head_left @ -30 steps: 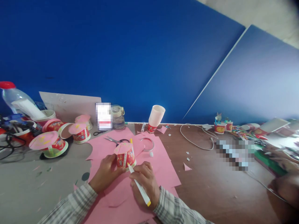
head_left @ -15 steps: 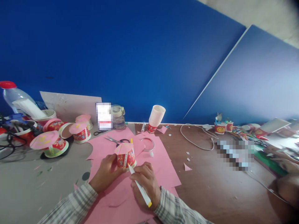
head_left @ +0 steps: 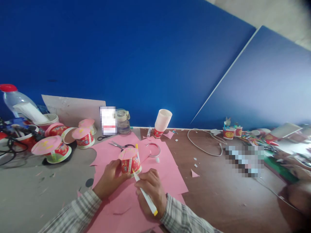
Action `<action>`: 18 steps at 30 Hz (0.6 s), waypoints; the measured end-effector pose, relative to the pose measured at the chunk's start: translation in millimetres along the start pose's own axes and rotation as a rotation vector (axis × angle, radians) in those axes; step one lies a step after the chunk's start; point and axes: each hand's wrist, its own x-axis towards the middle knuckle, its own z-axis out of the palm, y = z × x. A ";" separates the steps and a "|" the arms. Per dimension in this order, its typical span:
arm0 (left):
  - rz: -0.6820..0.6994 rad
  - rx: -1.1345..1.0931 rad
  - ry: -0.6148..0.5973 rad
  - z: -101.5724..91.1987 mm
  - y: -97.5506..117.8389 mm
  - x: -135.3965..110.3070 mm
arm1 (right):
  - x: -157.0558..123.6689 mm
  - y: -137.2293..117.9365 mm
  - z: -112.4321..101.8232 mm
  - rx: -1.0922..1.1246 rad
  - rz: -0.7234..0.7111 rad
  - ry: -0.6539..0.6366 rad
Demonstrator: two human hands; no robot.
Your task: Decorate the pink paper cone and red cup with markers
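My left hand [head_left: 109, 180] grips the side of an upturned red paper cup [head_left: 130, 164] that has a pink paper disc on top. The cup stands on pink paper sheets [head_left: 170, 174] spread over the table. My right hand [head_left: 152, 191] is closed around a white marker with a yellow cap [head_left: 145, 195], its tip touching the cup's lower right side. Both sleeves are plaid.
Scissors [head_left: 120, 146] and a tape ring [head_left: 154, 149] lie behind the cup. Several finished pink-topped cups [head_left: 52, 149] crowd the left, beside a plastic bottle [head_left: 18, 103]. A stack of cups [head_left: 162, 122] stands by the blue wall. A white cable [head_left: 206, 144] and another person's hand [head_left: 297, 197] are on the right.
Almost nothing has moved. My hands, the cup and the marker keep the same places, with only a slight shift of the left fingers on the cup.
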 end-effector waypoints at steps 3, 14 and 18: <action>0.041 -0.100 0.001 -0.4 -0.3 0.4 | 0.7 -0.4 0.0 -0.002 -0.006 0.002; 0.019 -0.136 0.010 -1.3 2.2 -0.9 | 2.0 1.1 0.4 -0.008 -0.014 0.015; 0.006 -0.100 0.005 -0.7 2.3 -0.3 | 1.2 0.5 -0.6 0.019 -0.016 0.027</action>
